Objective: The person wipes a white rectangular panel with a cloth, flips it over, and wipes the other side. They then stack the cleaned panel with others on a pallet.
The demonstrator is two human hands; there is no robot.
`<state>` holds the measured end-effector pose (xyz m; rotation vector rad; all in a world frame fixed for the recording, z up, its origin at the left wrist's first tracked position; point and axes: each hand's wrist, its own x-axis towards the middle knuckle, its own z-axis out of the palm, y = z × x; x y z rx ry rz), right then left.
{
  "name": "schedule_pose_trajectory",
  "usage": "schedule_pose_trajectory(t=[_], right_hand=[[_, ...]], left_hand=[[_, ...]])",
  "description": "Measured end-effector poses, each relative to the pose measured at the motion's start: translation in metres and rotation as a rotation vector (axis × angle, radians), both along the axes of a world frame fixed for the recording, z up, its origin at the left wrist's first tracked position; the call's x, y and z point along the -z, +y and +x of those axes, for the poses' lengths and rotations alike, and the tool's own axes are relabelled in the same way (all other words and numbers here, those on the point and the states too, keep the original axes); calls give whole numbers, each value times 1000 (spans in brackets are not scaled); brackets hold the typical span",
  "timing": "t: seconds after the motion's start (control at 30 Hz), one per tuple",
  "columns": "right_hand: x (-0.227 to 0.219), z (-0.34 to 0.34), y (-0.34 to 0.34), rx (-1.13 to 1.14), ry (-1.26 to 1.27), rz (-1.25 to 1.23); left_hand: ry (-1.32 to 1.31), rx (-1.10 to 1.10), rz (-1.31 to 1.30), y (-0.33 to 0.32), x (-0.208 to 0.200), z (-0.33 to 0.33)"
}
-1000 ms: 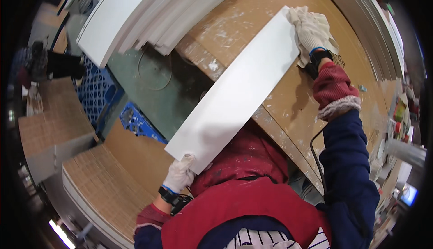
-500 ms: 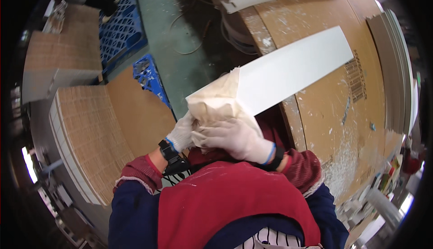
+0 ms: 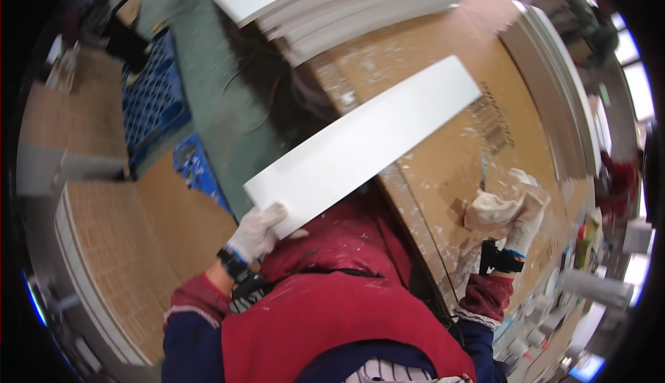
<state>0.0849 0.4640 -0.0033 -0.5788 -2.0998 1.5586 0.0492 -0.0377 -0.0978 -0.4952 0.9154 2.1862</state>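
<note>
My left hand (image 3: 260, 230), in a white glove, grips the near end of a long white board (image 3: 367, 144), thumb on its upper face. The board slants up to the right, its far part over the cardboard-covered table and its near end over my lap. My right hand (image 3: 528, 220), gloved too, is over the table to the right, apart from the board. It is closed on a cream-coloured cloth (image 3: 493, 210) that hangs to the left of its fingers.
A stack of white boards (image 3: 360, 15) lies at the table's far end. More panels (image 3: 547, 85) stand along the right side of the cardboard-covered table (image 3: 443, 175). Blue plastic pallets (image 3: 156, 92) and a stack of brown-faced panels (image 3: 118, 251) are at left. A person (image 3: 121, 36) stands far left.
My right hand has lifted the cloth off the board's near end and carried it right, over the table. The left hand now holds the bare board end. The view has turned somewhat rightward.
</note>
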Motion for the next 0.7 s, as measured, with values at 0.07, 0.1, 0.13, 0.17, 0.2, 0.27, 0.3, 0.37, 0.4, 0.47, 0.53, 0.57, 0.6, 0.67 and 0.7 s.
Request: schedule_pose_trajectory(t=[0.07,0.1,0.13,0.17,0.2,0.27,0.3,0.37,0.4,0.47,0.53,0.57,0.6,0.67,0.7], right_hand=[[7,22,7,91,29,-159],[5,31,2,183,-13,-173],[8,34,2,165,35,-158],[12,32,5,147,82,-139],[14,26,4,117,128,-123],[-11,-7,-44,226,167,-245],[-12,-20,-60,157,193,-159],[-15,-51,-92,-16,138,544],[-6,-63,-110,-119,158,455],[34,-88,-148,-287,194,236],[80,-107,-192,-393,116,678],[72,-110,-218,-473,41,1077],[63,-107,-241,-546,-43,1479],[89,-80,-288,-746,-48,1410],[90,-64,-310,-867,-90,1369]], left_hand=[[66,16,-50,-4,-1,-2],[81,3,-59,-2,-7,-5],[94,-16,-74,0,-16,-6],[107,-36,-88,3,-22,-8],[108,-41,-87,5,-25,-9],[105,-75,-104,4,-29,-10],[121,-26,-136,-1,-25,-11],[56,-115,-7,1,-19,-8],[22,-148,67,5,-16,-9],[5,-102,147,6,-5,-11],[-17,-139,199,11,-3,-9],[-19,-146,185,8,1,-8],[-21,-140,201,9,-2,-8],[-24,-130,235,13,-10,-9],[-64,-95,214,8,-3,-8]])
